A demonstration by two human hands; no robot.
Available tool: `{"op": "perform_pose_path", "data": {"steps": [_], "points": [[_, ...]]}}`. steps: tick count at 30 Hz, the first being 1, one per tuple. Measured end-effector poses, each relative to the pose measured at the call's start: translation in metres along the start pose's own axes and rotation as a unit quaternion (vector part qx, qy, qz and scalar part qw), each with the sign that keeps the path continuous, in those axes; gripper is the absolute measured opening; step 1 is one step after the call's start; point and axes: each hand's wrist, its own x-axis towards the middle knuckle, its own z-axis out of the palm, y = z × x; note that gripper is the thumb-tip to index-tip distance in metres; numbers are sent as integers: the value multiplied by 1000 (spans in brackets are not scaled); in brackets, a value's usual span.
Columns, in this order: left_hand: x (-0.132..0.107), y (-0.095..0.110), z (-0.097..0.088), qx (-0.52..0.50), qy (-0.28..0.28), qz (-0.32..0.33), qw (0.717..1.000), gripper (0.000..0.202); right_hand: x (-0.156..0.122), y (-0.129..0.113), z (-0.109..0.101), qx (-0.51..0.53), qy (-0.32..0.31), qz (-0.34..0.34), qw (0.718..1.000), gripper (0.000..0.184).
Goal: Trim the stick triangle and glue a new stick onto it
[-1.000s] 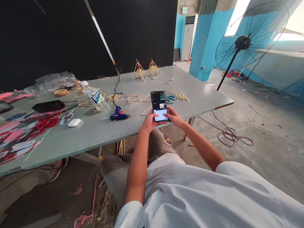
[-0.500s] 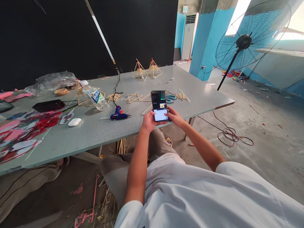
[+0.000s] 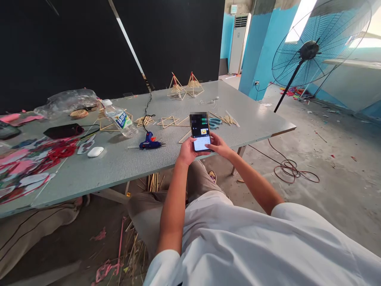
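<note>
A smartphone (image 3: 201, 135) with a lit screen is held upright between both hands, just over the table's front edge. My left hand (image 3: 187, 151) grips its left side, thumb by the on-screen keyboard. Around the right side and bottom close the fingers of my right hand (image 3: 220, 145), its thumb over the keyboard. Behind the phone lie blue-handled pliers (image 3: 214, 122), partly hidden, and a bundle of thin wooden sticks (image 3: 230, 119). To the left rest a blue glue gun (image 3: 150, 142) and a flat star of sticks (image 3: 168, 122).
Two stick pyramids (image 3: 177, 88) stand at the back of the grey table (image 3: 125, 159). A plastic bottle (image 3: 120, 119) leans at left, near a white earbud case (image 3: 95, 151) and red-pink scraps (image 3: 59, 153). A large fan (image 3: 308, 51) and coiled cable (image 3: 290, 170) are at right.
My right thumb has shifted slightly left and down over the phone's keyboard. The whole view has moved a little; both hands keep their hold on the phone.
</note>
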Motion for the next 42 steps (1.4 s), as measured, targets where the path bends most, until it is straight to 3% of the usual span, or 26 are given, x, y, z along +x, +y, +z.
{"op": "perform_pose_path", "data": {"steps": [15, 24, 28, 33, 42], "points": [[-6, 2, 5, 17, 10, 32, 999, 59, -3, -8, 6, -2, 13, 4, 1000, 62], [-11, -4, 7, 44, -11, 64, 997, 63, -3, -13, 7, 1, 29, 15, 999, 60], [-11, -4, 9, 38, -3, 58, 998, 60, 0, -13, 11, -10, 54, 18, 998, 52], [-10, -3, 10, 44, 2, 55, 998, 59, 4, -10, 19, -26, 86, 17, 996, 58], [-2, -2, 2, -15, -5, 22, 1000, 59, -1, -17, 13, 40, 81, 58, 994, 50]]}}
